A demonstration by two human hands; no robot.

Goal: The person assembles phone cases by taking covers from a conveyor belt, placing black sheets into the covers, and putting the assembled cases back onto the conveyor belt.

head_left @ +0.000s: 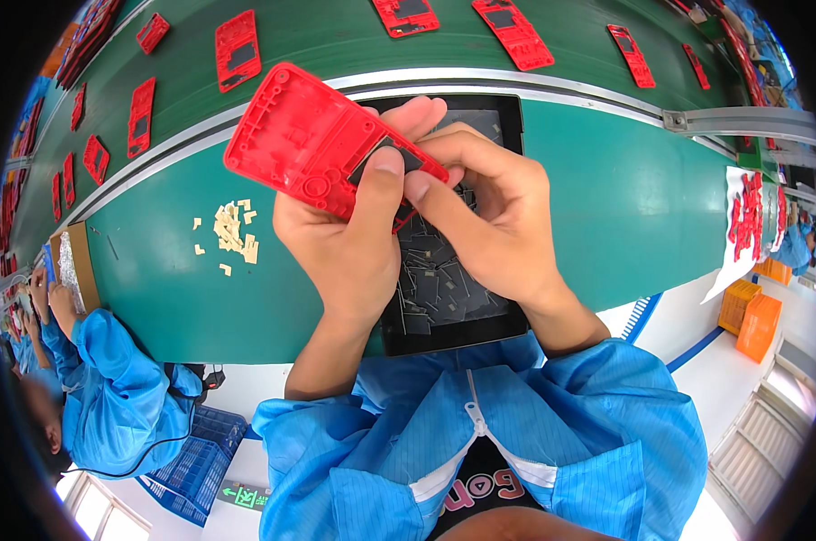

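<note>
A red plastic device housing is held tilted above the bench, its inner side facing up with moulded ribs, round recesses and a dark rectangular window at its near right end. My left hand wraps it from below, the thumb pressed beside the window. At that same end my right hand is closed, thumb and bent fingers on the edge; any small part between them is hidden. Beneath both hands lies a black tray of thin clear pieces and small strips. Left of it, cream-coloured L-shaped pieces form a loose pile.
Beyond a metal rail, a green conveyor belt carries several red housings. An open cardboard box stands at the left, beside a co-worker in blue. More red parts lie on white paper at the right. A metal bracket juts in.
</note>
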